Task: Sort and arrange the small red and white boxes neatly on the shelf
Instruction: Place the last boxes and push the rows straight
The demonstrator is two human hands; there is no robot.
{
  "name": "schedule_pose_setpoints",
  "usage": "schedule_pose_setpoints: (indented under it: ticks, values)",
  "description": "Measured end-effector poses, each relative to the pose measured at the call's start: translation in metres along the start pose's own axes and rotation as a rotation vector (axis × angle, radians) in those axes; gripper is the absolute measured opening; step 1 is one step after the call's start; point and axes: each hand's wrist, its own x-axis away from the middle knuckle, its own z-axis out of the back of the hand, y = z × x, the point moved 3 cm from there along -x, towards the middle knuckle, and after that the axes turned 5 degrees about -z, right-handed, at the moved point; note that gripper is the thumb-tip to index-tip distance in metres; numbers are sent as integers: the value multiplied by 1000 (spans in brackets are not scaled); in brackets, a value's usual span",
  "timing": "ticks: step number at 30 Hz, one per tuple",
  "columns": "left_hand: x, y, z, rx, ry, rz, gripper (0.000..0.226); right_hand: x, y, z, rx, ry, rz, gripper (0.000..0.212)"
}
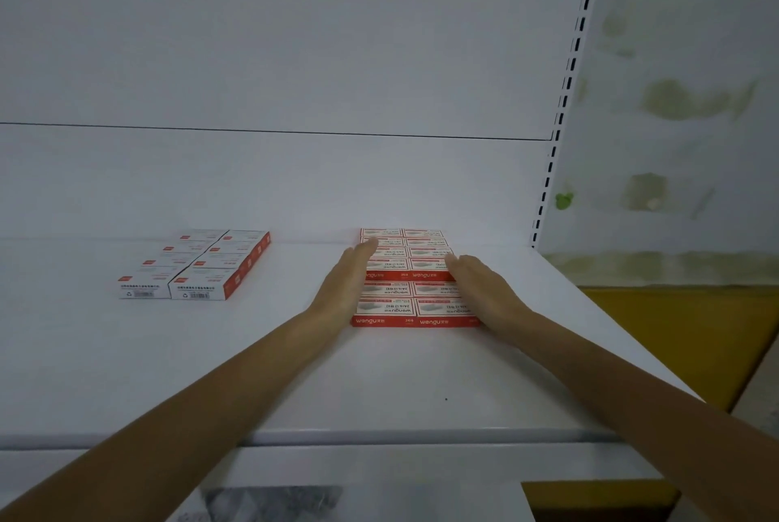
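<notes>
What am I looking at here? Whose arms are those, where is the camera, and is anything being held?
There is no machine here. These are a person's two bare arms, filmed by one wide-angle camera worn on the head, looking forward and down. They reach onto a white shelf. The left hand and right hand lie flat, fingers straight, along the two sides of a block of red and white boxes, apparently squaring it up. Nothing is gripped. Farther left sits a second block of boxes, untouched. The slotted upright on the right is part of the shelving.
</notes>
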Motion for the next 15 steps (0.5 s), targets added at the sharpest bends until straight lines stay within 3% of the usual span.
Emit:
schedule_pose_setpoints:
  ticks: [4, 7, 15]
  values:
    - [0, -2, -3, 17, -21, 44, 33, -7, -2, -2, 0, 76, 22, 42]
    - [-4, -6, -5, 27, -24, 30, 31, -10, -6, -10, 7, 52, 40, 37]
    - [-5, -6, -9, -27, -8, 6, 29, -16, -1, -13, 75, 6, 23, 49]
